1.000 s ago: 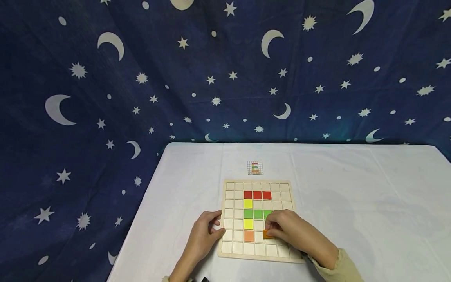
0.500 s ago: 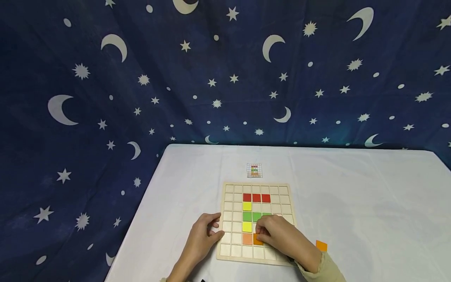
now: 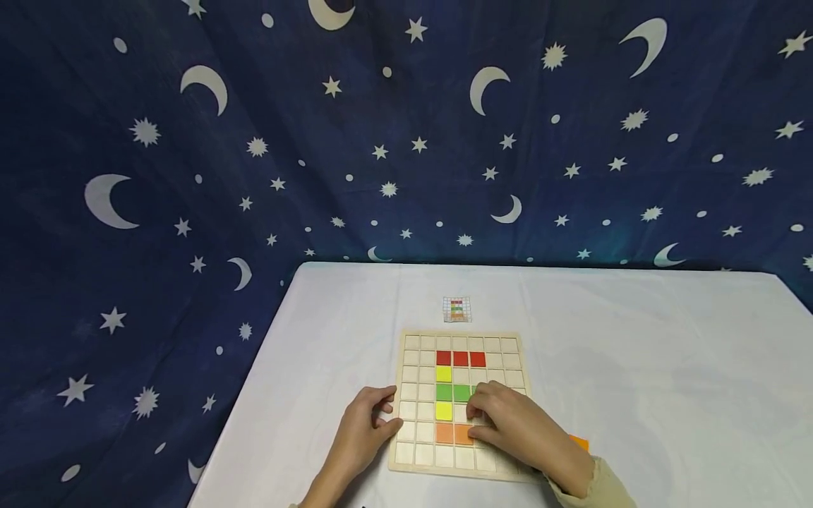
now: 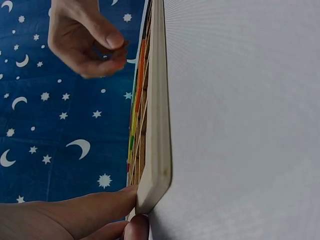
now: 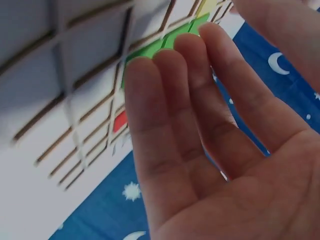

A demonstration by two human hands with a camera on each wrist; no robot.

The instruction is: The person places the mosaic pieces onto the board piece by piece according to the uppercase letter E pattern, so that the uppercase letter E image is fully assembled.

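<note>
A square wooden grid board [image 3: 409, 452] lies on the table. Coloured tiles fill some cells: a row of red [image 3: 460, 359], two yellow [image 3: 443, 410], a row of green [image 3: 444, 392] and two orange at the bottom. My right hand [image 3: 517, 423] is over the board's right half, thumb tip at the edge of the right orange tile [image 3: 462, 434], which lies in its cell. In the right wrist view, the fingers [image 5: 145, 105] are extended and hold nothing. My left hand [image 3: 365, 427] rests thumb and fingertips against the board's left edge; the left wrist view shows them by the near corner.
A small card [image 3: 457, 309] with a coloured grid pattern lies beyond the board. Another orange tile [image 3: 579, 442] lies on the white table [image 3: 667, 367], partly hidden by my right forearm. A dark blue star-patterned cloth [image 3: 356, 127] hangs behind and to the left.
My right hand has brought an orange tile leftward into the cell beside the first orange one and let go of it. My left hand stays at the board's edge.
</note>
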